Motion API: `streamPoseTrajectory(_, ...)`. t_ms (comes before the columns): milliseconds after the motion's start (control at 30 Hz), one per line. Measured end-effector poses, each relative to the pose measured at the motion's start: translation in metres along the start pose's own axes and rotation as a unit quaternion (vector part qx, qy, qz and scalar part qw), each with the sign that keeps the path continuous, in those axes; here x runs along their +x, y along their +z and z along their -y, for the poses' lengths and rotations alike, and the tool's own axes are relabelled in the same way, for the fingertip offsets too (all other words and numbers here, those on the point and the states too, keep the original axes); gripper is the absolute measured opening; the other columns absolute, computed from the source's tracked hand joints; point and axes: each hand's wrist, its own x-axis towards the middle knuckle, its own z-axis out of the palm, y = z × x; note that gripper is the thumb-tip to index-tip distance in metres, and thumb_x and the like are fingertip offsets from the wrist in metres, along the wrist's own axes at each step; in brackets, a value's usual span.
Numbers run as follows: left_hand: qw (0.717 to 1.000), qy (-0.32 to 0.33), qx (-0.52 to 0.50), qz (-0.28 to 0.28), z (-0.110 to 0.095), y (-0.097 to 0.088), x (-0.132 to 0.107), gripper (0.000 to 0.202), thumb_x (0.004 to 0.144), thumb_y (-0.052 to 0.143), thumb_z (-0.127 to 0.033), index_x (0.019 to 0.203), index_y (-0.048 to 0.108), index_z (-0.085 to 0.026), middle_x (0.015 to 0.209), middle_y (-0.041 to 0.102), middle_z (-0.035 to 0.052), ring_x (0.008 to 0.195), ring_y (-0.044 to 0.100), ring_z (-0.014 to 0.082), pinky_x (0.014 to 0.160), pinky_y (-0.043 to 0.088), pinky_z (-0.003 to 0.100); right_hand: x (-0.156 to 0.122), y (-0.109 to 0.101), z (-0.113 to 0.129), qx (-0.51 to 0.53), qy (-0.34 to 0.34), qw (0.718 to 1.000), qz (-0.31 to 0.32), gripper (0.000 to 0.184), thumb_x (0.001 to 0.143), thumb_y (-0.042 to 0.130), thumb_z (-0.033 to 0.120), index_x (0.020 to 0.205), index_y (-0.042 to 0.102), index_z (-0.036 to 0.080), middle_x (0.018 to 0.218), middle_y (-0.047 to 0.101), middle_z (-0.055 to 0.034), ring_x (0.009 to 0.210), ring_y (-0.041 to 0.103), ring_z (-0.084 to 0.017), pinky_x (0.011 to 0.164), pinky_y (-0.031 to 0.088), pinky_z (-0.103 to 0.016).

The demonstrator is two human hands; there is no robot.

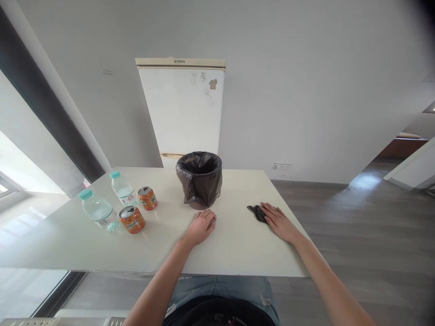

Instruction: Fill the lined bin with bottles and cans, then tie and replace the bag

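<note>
The right hand (pixel 277 222) lies palm-down, fingers extended flat over a crumpled black plastic bag (pixel 258 214) with one pointed corner, on the tabletop (pixel 231 253); the left hand's (pixel 201 227) fingers curl loosely near the bag-lined bin (pixel 203 188).

Bright daylt from L; glare on flr (pixel 353 222); edges stretched, top-R dark.

Wht fridge (pixel 185 108) stands by lt-grey wall (pixel 288 90), w/ grey wood-look flr (pixel 356 231) on R & daylight (pixel 16 158) at L.
</note>
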Motion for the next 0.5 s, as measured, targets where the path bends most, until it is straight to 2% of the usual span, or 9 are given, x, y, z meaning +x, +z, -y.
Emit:
streamPoseTrajectory(100,1.000,0.005,0.004,-0.005,-0.001,-0.001,0.000,0.013,0.101,0.047,-0.017,0.101,0.059,-0.022,0.102,0.066,0.0047,0.101,0.061,0.0228,0.093,0.043,0.037,-0.002,-0.002,0.005,0.009,0.008,1.000,-0.028,0.060,0.110,0.021,0.049,0.167,0.028,0.032,0.172,0.029,-0.0040,0.161,0.020,-0.026,0.129,0.019,-0.060)
streamPoseTrajectory(200,1.000,0.015,0.011,-0.010,-0.002,-0.004,-0.002,0.014,0.103,0.046,-0.019,0.100,0.059,-0.022,0.102,0.064,0.0048,0.101,0.060,0.0222,0.093,0.043,0.037,-0.006,-0.006,0.005,0.044,-0.008,0.995,-0.087,0.058,0.110,0.023,0.047,0.165,0.033,0.031,0.170,0.036,-0.0051,0.160,0.024,-0.025,0.130,0.017,-0.057)
streamPoseTrajectory(333,0.999,0.017,0.022,-0.024,-0.003,-0.008,-0.005,0.016,0.104,0.045,-0.019,0.099,0.060,-0.022,0.103,0.062,0.0053,0.099,0.058,0.0220,0.091,0.044,0.036,-0.009,-0.006,-0.001,0.106,-0.009,0.979,-0.172,0.051,0.109,0.033,0.047,0.153,0.050,0.028,0.158,0.052,-0.0090,0.150,0.044,-0.026,0.127,0.033,-0.050)
streamPoseTrajectory(400,0.999,0.016,0.027,-0.031,-0.005,-0.011,-0.007,0.018,0.105,0.044,-0.019,0.099,0.061,-0.022,0.102,0.062,0.0053,0.098,0.057,0.0218,0.091,0.044,0.037,-0.010,-0.005,-0.003,0.119,-0.010,0.975,-0.185,0.046,0.108,0.038,0.047,0.148,0.054,0.029,0.153,0.057,-0.0096,0.143,0.051,-0.028,0.123,0.040,-0.051)
streamPoseTrajectory(500,0.997,0.022,0.034,-0.061,-0.008,-0.015,-0.008,0.019,0.105,0.043,-0.019,0.100,0.061,-0.022,0.100,0.062,0.0052,0.096,0.057,0.0214,0.090,0.045,0.036,-0.010,-0.004,-0.003,0.120,-0.019,0.975,-0.188,0.043,0.107,0.042,0.045,0.145,0.055,0.030,0.149,0.059,-0.0097,0.138,0.055,-0.030,0.120,0.042,-0.054)
